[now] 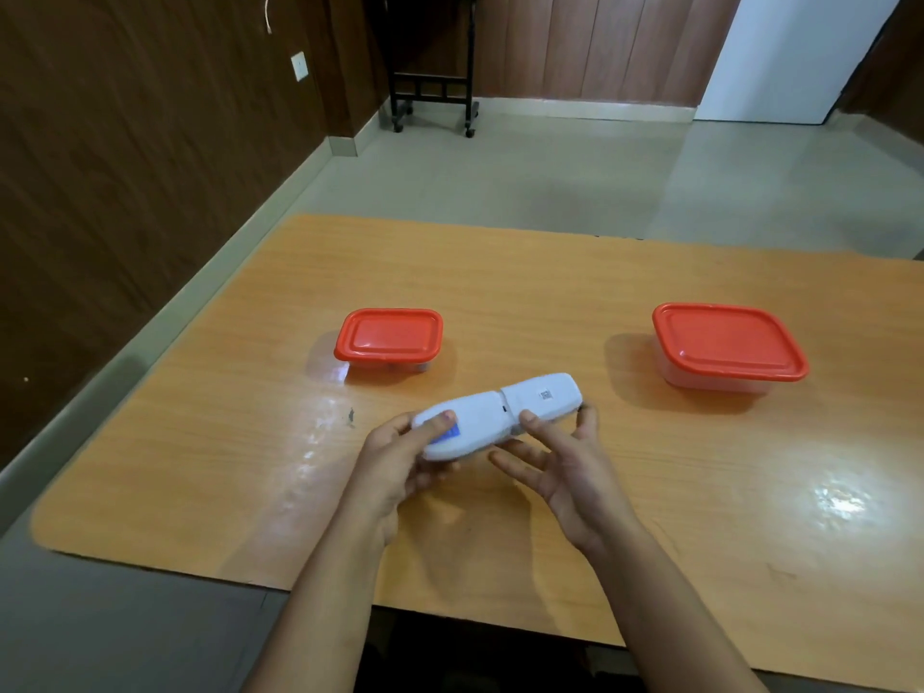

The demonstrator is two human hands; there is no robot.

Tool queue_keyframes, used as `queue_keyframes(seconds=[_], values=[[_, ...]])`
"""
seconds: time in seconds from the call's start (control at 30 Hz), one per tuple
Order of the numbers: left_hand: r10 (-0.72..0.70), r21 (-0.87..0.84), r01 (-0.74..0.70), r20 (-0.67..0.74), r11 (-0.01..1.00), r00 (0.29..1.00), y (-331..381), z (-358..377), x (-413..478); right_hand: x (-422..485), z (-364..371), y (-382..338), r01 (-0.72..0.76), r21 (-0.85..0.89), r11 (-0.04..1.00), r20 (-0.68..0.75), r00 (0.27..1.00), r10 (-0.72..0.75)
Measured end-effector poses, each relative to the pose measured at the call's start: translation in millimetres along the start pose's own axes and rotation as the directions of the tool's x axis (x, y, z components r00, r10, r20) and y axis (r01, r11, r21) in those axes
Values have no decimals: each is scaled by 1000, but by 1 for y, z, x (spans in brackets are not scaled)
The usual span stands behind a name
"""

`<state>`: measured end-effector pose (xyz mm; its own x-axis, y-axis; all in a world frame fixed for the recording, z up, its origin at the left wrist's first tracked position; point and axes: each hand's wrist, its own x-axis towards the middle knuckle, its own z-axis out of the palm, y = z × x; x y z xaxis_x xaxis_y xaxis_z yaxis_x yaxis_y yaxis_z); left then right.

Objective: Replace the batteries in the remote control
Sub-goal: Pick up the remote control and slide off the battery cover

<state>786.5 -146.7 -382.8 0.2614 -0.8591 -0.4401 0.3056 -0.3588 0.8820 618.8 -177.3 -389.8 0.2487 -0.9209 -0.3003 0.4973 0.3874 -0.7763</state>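
Containers (389,340) (727,345) red-lidded, beyond remote (497,415)

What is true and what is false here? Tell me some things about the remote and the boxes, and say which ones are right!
1. Both hands hold the white remote. True: the left hand grips one end and the right hand the other.
2. The remote lies flat on the table. False: the hands hold it up over the table.
3. Both boxes have red lids on. True: the small box and the big box are closed.
4. The two boxes touch. False: they stand far apart, small box left, big box right.
5. Loose batteries lie on the table. False: none can be seen there.
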Motion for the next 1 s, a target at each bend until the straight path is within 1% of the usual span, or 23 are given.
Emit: queue_keyframes(seconds=[0.07,0.1,0.13,0.2,0.3,0.4,0.5,0.53,0.57,0.63,0.73,0.77,0.8,0.87,0.9,0.93,1.0], values=[[-1,-189,-19,-107,982,994,2,-2,5,-2,-2,-2,30,-213,977,-45,998,-40],[1,-274,-31,-108,961,994,3,-2,6,-3,-1,-1,41,-322,946,-45,997,-58],[7,-342,-34,-79,939,997,4,-1,6,-5,1,1,52,-425,904,-26,997,-70],[25,-393,-22,2,919,1000,2,6,4,-9,4,12,106,-616,780,39,994,-104],[18,-356,11,79,934,997,-6,18,1,-12,9,25,191,-827,529,118,979,-168],[48,-322,-22,72,947,996,-10,22,1,-14,10,26,248,-934,256,196,957,-213],[98,-303,-85,27,949,995,-10,21,2,-18,13,24,257,-966,-21,254,931,-263],[108,-307,-98,16,947,994,-11,22,2,-20,14,23,255,-963,-85,269,922,-278],[119,-306,-111,8,945,993,-12,22,2,-21,16,24,256,-959,-122,281,913,-297],[150,-281,-149,-17,948,989,-14,24,1,-23,17,26,261,-955,-139,294,888,-354],[241,-207,-258,-107,944,965,-15,24,4,-23,17,29,257,-954,-153,298,850,-434],[247,-207,-272,-138,940,959,-13,22,6,-25,16,26,251,-958,-141,288,849,-443],[225,-229,-258,-160,938,961,-11,19,8,-26,15,22,244,-962,-120,272,854,-444],[153,-319,-193,-147,928,977,-7,13,13,-26,8,10,207,-976,-63,213,866,-452],[136,-347,-172,-126,922,983,-6,10,13,-22,1,2,165,-986,-34,162,873,-460],[135,-353,-164,-107,921,985,-6,9,13,-15,-9,-5,107,-994,-9,98,881,-463],[154,-332,-169,-71,928,986,-6,10,10,0,-32,-14,-9,-1000,11,-13,879,-477]])
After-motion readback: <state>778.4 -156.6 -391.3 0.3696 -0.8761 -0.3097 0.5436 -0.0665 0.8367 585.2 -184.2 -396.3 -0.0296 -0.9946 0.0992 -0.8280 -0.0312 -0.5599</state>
